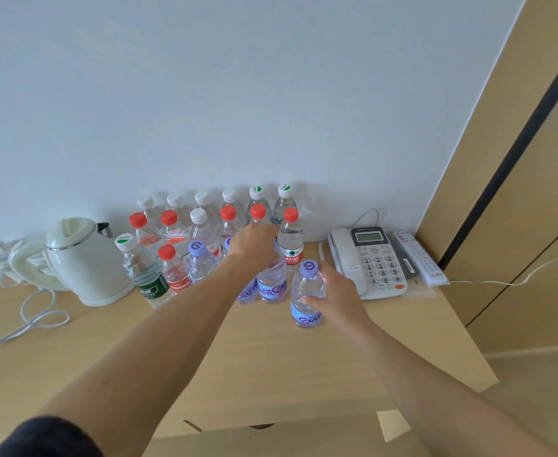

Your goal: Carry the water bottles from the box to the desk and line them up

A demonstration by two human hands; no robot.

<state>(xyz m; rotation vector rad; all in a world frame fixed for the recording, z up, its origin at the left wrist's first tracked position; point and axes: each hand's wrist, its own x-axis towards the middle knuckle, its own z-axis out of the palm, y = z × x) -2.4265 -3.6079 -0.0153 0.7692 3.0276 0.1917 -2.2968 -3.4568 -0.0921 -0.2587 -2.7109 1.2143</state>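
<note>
The right hand [332, 291] wraps its fingers round a purple-cap bottle [307, 296] on the desk [271, 357], near the phone's [368, 258] left side, and should slide it straight beside the bottle [272, 285] just past it, which the left hand [254, 245] grips from above.

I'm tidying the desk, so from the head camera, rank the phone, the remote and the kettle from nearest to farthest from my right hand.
1. Phone: just right of the right hand.
2. Remote: beyond the phone, by the desk's right edge.
3. Kettle: far left, past the bottles.
</note>
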